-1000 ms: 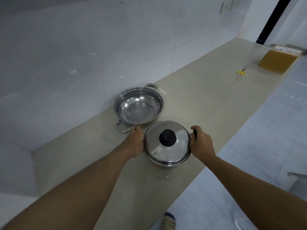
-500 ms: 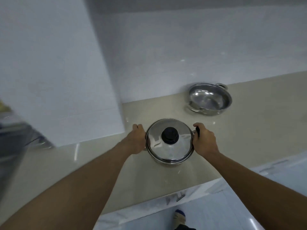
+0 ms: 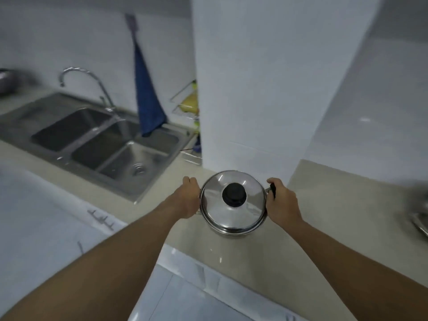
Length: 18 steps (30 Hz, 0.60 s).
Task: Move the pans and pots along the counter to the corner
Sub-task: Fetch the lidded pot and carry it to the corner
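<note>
1. At the bench (image 3: 342, 205) corner, in front of the white tiled pillar (image 3: 254, 89), a steel pot (image 3: 231, 218) sat between both hands with its lid on and the black knob (image 3: 234, 194) at the lid's centre.
2. Left hand (image 3: 186, 201) was against the pot's left side, fingers (image 3: 190, 181) curled in a clenched grasp at the rim. The handle on that side was hidden by the hand.
3. Right hand (image 3: 281, 201) was on the pot's right side, fingers (image 3: 273, 181) wrapped round the black side handle (image 3: 273, 190).
4. Both forearms reached in from the bottom of the view, roughly symmetric.
5. Pot was over the bench near its front edge, just in front of the pillar base. Couldn't tell if it was resting on the surface or lifted off it.
6. Second steel pan (image 3: 420, 218) was at the far right edge of the view on the bench, well apart from the pot, blurred and cut off by the frame.
7. Left of the pillar: a double-bowl steel sink (image 3: 58, 156) set into the bench, and a curved faucet (image 3: 92, 84) behind it.
8. Blue cloth (image 3: 147, 100) hung on the wall over the sink's back edge.
9. Wire rack (image 3: 185, 96) holding something yellow was tucked beside the pillar, partly hidden by it.
10. Pale floor tiles (image 3: 196, 297) showed below the bench edge.
</note>
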Each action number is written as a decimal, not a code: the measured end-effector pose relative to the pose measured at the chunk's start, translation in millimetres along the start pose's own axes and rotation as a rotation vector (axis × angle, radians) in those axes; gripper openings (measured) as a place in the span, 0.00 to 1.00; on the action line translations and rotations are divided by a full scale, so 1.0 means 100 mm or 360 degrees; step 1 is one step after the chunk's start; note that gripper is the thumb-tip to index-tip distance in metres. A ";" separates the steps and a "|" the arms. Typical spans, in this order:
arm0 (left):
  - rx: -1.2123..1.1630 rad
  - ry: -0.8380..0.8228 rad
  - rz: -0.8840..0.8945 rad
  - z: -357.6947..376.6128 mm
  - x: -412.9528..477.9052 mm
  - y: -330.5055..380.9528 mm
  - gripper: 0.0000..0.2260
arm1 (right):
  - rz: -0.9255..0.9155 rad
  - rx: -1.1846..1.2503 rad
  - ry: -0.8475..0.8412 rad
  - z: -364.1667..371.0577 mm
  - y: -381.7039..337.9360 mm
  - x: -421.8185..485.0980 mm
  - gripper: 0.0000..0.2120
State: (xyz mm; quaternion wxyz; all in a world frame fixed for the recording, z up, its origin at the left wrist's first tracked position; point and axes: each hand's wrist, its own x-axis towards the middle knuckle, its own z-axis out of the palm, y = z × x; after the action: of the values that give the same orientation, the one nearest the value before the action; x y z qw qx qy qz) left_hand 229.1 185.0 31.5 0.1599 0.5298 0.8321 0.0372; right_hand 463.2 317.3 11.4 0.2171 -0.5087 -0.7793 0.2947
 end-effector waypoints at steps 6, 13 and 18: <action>-0.0165 0.0068 -0.0384 -0.11 -0.32 -1.06 0.13 | -0.0275 0.0003 -0.0270 0.85 -0.82 0.23 0.19; -0.0185 0.0129 -0.0654 -0.29 -0.66 -2.30 0.13 | -0.0463 -0.0021 -0.0480 1.91 -1.90 0.35 0.20; -0.0193 0.0150 -0.0775 -0.56 -0.85 -3.25 0.11 | -0.0576 0.0018 -0.0539 2.63 -2.73 0.34 0.19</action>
State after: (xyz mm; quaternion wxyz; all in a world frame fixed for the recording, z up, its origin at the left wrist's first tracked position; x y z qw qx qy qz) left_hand -37.7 -26.9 28.8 0.1567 0.3008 0.9379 0.0722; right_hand 100.9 201.3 5.9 0.1355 -0.3031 -0.8813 0.3364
